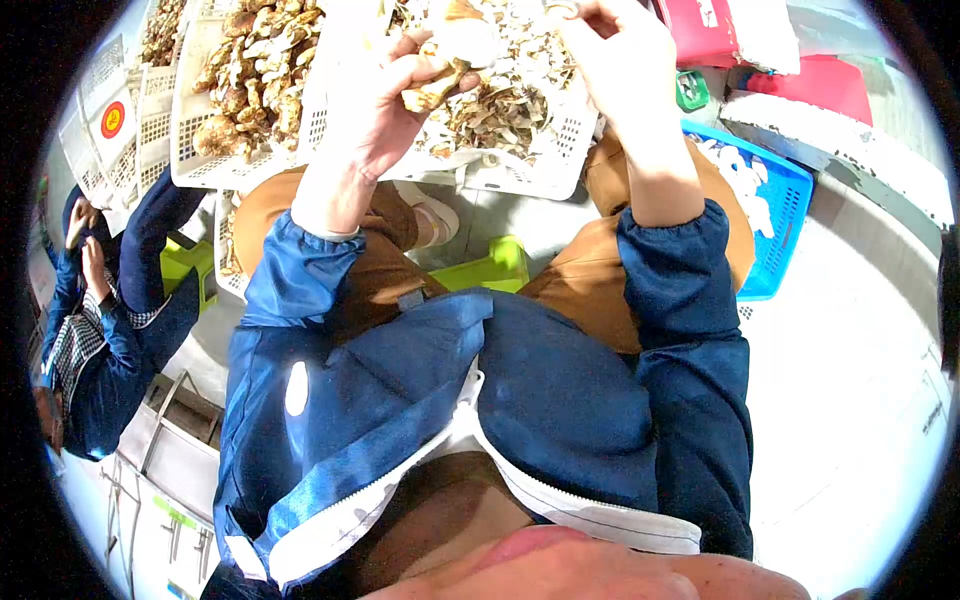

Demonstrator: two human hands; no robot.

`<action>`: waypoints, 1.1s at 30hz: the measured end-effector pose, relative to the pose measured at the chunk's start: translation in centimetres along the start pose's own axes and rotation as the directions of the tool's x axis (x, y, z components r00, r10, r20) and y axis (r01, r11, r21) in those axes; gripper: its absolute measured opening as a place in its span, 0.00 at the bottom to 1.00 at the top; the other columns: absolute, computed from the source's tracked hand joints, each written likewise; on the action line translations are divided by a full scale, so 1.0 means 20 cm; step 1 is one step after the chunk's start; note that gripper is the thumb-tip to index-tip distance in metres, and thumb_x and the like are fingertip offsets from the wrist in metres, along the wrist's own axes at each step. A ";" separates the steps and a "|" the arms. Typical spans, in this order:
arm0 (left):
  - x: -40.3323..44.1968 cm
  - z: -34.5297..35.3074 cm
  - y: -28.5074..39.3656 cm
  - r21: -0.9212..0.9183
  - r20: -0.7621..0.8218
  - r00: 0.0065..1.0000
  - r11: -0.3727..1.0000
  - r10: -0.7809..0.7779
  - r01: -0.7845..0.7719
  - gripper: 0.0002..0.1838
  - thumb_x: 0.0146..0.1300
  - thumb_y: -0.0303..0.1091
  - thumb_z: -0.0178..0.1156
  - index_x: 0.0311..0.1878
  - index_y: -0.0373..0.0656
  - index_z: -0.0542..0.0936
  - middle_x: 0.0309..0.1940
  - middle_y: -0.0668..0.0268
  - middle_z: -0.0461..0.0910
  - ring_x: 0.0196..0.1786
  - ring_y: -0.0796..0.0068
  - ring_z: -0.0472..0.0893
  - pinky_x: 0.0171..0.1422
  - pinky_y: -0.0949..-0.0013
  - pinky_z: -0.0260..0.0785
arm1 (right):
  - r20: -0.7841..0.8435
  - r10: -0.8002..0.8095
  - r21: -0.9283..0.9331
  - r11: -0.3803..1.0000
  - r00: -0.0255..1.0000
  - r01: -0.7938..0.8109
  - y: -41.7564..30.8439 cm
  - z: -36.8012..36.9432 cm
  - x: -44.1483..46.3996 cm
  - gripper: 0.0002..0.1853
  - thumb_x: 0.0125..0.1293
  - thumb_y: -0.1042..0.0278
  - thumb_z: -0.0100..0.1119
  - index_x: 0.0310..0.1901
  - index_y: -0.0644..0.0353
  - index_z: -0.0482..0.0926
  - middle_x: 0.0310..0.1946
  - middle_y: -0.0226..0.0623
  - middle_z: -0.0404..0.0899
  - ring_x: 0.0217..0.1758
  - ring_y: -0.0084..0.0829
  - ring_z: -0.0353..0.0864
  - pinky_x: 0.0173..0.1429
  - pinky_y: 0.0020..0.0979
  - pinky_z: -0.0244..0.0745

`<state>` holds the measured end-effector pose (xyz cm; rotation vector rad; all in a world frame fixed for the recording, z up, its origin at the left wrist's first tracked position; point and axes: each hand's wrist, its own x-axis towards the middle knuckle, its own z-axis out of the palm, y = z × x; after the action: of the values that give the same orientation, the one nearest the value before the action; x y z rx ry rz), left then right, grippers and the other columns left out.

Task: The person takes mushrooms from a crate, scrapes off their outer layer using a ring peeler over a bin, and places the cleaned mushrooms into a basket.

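My left hand (pixel 385 105) is closed around a mushroom (pixel 432 92) with a brownish, dirty stem, and its upper part is washed out by glare. At the top edge, my right hand (pixel 615 50) has its fingers pinched together. A small pale bit shows at those fingertips, too bright and cut off to name. Below both hands lies a white plastic crate (pixel 570 165) with a heap of pale and brown mushroom trimmings (pixel 500 115). Left of it, another white crate (pixel 215 175) holds a pile of whole brown mushrooms (pixel 255 85).
A blue basket (pixel 790 225) with white pieces stands on the right, near a small green object (pixel 691 90) and red items (pixel 815 88). A yellow-green stool (pixel 485 268) is beneath me. At the left, a co-worker (pixel 110 310) sits near stacked white crates (pixel 100 140).
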<state>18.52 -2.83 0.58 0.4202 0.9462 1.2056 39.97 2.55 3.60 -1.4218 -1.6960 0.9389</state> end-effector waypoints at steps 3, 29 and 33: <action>0.01 -0.01 0.01 -0.069 0.019 1.000 0.998 -0.012 0.013 0.23 0.63 0.22 0.62 0.63 0.30 0.74 0.52 0.55 0.80 0.56 0.60 0.83 0.59 0.58 0.84 | -0.128 0.030 0.011 1.000 0.991 -0.029 -0.01 -0.01 0.00 0.04 0.58 0.79 0.62 0.35 0.64 0.81 0.37 0.44 0.83 0.41 0.40 0.83 0.46 0.34 0.77; 0.03 -0.08 -0.09 0.936 0.176 0.806 0.158 0.566 -0.315 0.26 0.60 0.51 0.71 0.51 0.41 0.77 0.37 0.58 0.82 0.40 0.63 0.82 0.47 0.60 0.73 | 0.064 -0.271 0.040 0.962 0.960 0.269 -0.12 0.11 -0.08 0.04 0.60 0.77 0.64 0.36 0.65 0.81 0.34 0.45 0.81 0.37 0.48 0.83 0.43 0.38 0.77; 0.03 -0.07 -0.11 0.896 0.102 0.859 0.329 0.502 -0.299 0.26 0.61 0.50 0.71 0.52 0.41 0.77 0.37 0.60 0.81 0.37 0.67 0.82 0.44 0.63 0.74 | 0.014 -0.185 0.040 0.982 0.983 0.185 -0.08 0.12 -0.09 0.04 0.63 0.75 0.64 0.38 0.65 0.82 0.29 0.38 0.82 0.34 0.36 0.84 0.40 0.33 0.77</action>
<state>18.62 -3.39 -2.02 1.5240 1.7274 1.0843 37.35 0.36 3.61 -1.2100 -1.7788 0.8784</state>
